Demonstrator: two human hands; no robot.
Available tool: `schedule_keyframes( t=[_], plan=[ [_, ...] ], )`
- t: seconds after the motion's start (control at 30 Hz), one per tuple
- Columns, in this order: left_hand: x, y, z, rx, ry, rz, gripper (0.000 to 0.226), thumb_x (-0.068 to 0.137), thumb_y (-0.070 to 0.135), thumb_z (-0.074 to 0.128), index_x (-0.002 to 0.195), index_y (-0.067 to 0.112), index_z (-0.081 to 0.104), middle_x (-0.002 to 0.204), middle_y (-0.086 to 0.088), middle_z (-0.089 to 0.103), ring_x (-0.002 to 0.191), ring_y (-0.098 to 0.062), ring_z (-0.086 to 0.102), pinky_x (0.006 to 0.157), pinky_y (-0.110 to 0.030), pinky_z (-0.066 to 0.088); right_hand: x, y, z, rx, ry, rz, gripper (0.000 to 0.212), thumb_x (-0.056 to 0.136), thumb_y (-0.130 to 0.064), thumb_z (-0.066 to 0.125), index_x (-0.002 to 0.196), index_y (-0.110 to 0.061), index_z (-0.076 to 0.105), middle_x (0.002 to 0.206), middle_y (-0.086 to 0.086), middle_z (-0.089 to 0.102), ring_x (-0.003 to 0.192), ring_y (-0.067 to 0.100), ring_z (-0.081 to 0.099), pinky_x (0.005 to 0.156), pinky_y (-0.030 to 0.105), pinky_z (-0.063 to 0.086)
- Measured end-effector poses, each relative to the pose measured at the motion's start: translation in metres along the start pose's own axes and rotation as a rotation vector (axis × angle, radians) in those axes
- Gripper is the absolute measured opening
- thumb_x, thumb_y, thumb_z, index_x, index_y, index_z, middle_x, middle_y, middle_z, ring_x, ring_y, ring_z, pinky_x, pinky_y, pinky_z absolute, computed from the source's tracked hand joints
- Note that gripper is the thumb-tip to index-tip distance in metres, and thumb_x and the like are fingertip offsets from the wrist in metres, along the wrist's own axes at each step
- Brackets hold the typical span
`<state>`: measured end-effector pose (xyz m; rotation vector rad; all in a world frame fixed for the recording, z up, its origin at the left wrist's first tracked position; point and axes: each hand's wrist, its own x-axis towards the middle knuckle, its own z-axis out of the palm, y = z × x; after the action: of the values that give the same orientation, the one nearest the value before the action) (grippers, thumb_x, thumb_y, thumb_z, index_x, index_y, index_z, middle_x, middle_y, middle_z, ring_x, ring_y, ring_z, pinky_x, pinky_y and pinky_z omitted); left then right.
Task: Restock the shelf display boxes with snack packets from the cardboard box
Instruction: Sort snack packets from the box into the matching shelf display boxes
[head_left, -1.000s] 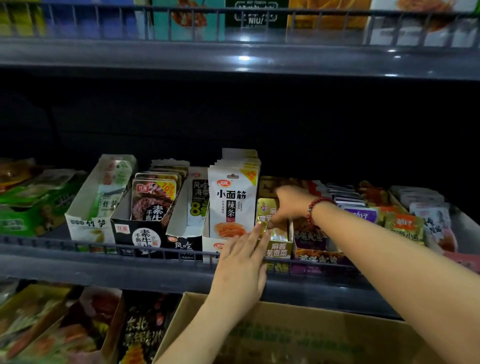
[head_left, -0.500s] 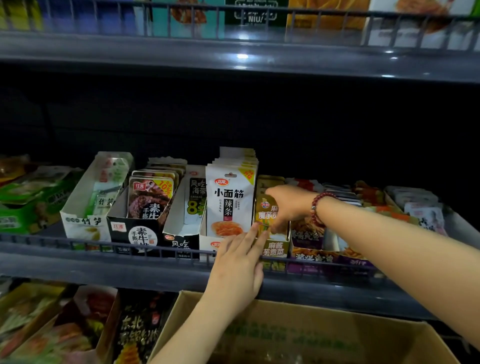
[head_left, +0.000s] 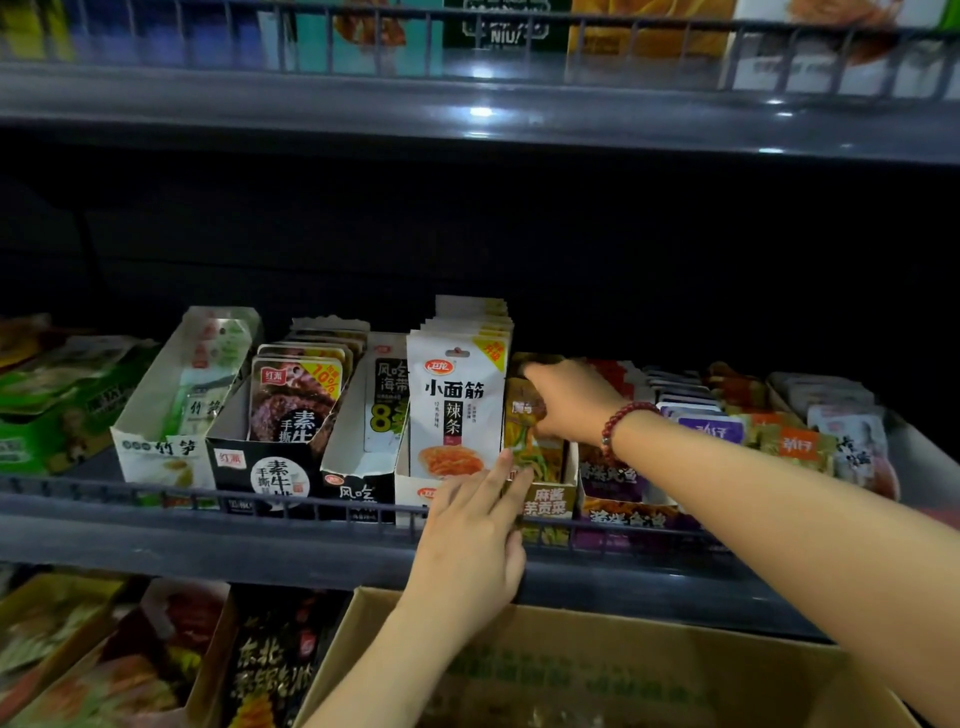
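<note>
Right hand (head_left: 569, 400), red bead bracelet (head_left: 618, 427) at wrist: fingers curled round yellow-green snack packets (head_left: 530, 441) standing in the olive display box (head_left: 545, 501). Left hand (head_left: 475, 540): fingers straight, tips touching that box's front edge, just below the packets. Cardboard box (head_left: 571, 670) sat beneath both wrists

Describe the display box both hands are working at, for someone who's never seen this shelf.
On the dark middle shelf, right of the tall white packets, stands the narrow olive-yellow display box. The right hand grips its packets; its neighbours are white and purple.
</note>
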<state>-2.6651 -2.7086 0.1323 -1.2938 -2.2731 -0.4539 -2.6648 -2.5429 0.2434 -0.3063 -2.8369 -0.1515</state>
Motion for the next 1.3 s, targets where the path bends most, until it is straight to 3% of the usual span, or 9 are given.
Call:
schedule_keyframes(
  t=[0.2, 0.37, 0.47, 0.6, 0.7, 0.83, 0.97, 1.1, 1.3],
  plan=[
    [0.0, 0.002, -0.006, -0.019, -0.063, -0.018, 0.057, 0.077, 0.035, 0.037, 0.125, 0.021, 0.065, 0.133, -0.002, 0.061, 0.103, -0.014, 0.066, 0.094, -0.033, 0.05, -0.003, 0.004, 0.003, -0.023, 0.069, 0.027, 0.043, 0.08, -0.023, 0.073, 0.117, -0.014, 0.053, 0.105, 0.009, 0.064, 0.104, 0.029, 0.055, 0.07, 0.032, 0.045],
    [-0.001, 0.002, -0.006, -0.022, -0.073, 0.001, 0.053, 0.074, 0.034, 0.052, 0.123, 0.023, 0.066, 0.13, 0.0, 0.063, 0.101, -0.012, 0.067, 0.094, -0.032, 0.05, 0.001, 0.008, 0.001, -0.029, -0.026, 0.067, 0.073, 0.074, -0.033, 0.078, 0.135, -0.017, 0.04, 0.106, 0.004, 0.061, 0.092, 0.021, 0.059, 0.07, 0.027, 0.047],
    [-0.001, 0.001, -0.007, -0.02, -0.09, 0.006, 0.054, 0.075, 0.034, 0.047, 0.124, 0.022, 0.066, 0.131, -0.001, 0.062, 0.101, -0.013, 0.066, 0.097, -0.031, 0.046, 0.003, 0.016, 0.002, -0.054, 0.001, 0.117, 0.101, 0.066, -0.044, 0.081, 0.145, -0.025, 0.023, 0.137, 0.008, 0.044, 0.127, 0.029, 0.041, 0.103, 0.037, 0.033],
    [-0.001, 0.001, -0.008, -0.001, -0.133, -0.009, 0.059, 0.076, 0.034, 0.037, 0.127, 0.021, 0.064, 0.133, -0.002, 0.061, 0.103, -0.014, 0.066, 0.1, -0.033, 0.043, -0.002, 0.018, 0.006, 0.055, 0.044, 0.097, 0.107, 0.066, -0.039, 0.083, 0.148, -0.028, 0.015, 0.147, 0.011, 0.028, 0.128, 0.032, 0.04, 0.102, 0.038, 0.04],
    [-0.002, 0.0, -0.006, 0.03, -0.124, -0.009, 0.059, 0.075, 0.033, 0.046, 0.129, 0.018, 0.062, 0.135, -0.004, 0.06, 0.106, -0.017, 0.066, 0.098, -0.038, 0.048, -0.005, 0.023, 0.008, -0.033, 0.054, 0.059, 0.103, 0.073, -0.047, 0.076, 0.151, -0.03, 0.011, 0.154, 0.005, 0.019, 0.137, 0.03, 0.028, 0.11, 0.041, 0.03],
    [-0.003, 0.005, -0.008, 0.097, -0.125, -0.01, 0.074, 0.063, 0.034, 0.063, 0.134, 0.014, 0.058, 0.139, -0.007, 0.056, 0.121, -0.021, 0.06, 0.103, -0.046, 0.035, -0.015, 0.025, 0.006, 0.06, 0.053, 0.09, 0.098, 0.079, -0.046, 0.071, 0.152, -0.033, 0.007, 0.16, -0.001, 0.004, 0.146, 0.028, 0.007, 0.117, 0.046, 0.012],
    [-0.006, 0.012, -0.02, 0.041, -0.104, -0.065, 0.083, 0.064, 0.028, 0.08, 0.14, 0.014, 0.051, 0.146, -0.008, 0.047, 0.133, -0.021, 0.046, 0.107, -0.048, 0.024, -0.048, 0.02, -0.005, 0.158, 0.11, 0.082, 0.077, 0.089, -0.043, 0.06, 0.151, -0.031, 0.016, 0.16, -0.005, 0.008, 0.146, 0.02, 0.005, 0.117, 0.04, 0.007],
    [-0.022, 0.032, -0.034, -0.124, -0.072, -0.036, 0.064, 0.095, 0.027, 0.051, 0.153, 0.026, 0.023, 0.161, 0.007, 0.009, 0.149, -0.011, 0.01, 0.113, -0.024, -0.016, -0.109, 0.01, -0.016, 0.266, 0.167, 0.047, 0.056, 0.094, -0.032, 0.054, 0.146, -0.028, 0.033, 0.155, -0.005, 0.026, 0.144, 0.016, 0.017, 0.117, 0.032, 0.012],
    [-0.067, 0.075, -0.044, -0.356, -0.118, -0.111, 0.042, 0.098, 0.027, 0.048, 0.14, 0.03, 0.046, 0.151, 0.01, 0.033, 0.14, -0.009, 0.026, 0.116, -0.025, 0.012, -0.217, 0.016, -0.025, 0.378, 0.05, 0.059, 0.033, 0.093, -0.033, 0.056, 0.126, -0.031, 0.056, 0.126, -0.016, 0.054, 0.118, -0.001, 0.041, 0.104, 0.023, 0.034]
  ],
)
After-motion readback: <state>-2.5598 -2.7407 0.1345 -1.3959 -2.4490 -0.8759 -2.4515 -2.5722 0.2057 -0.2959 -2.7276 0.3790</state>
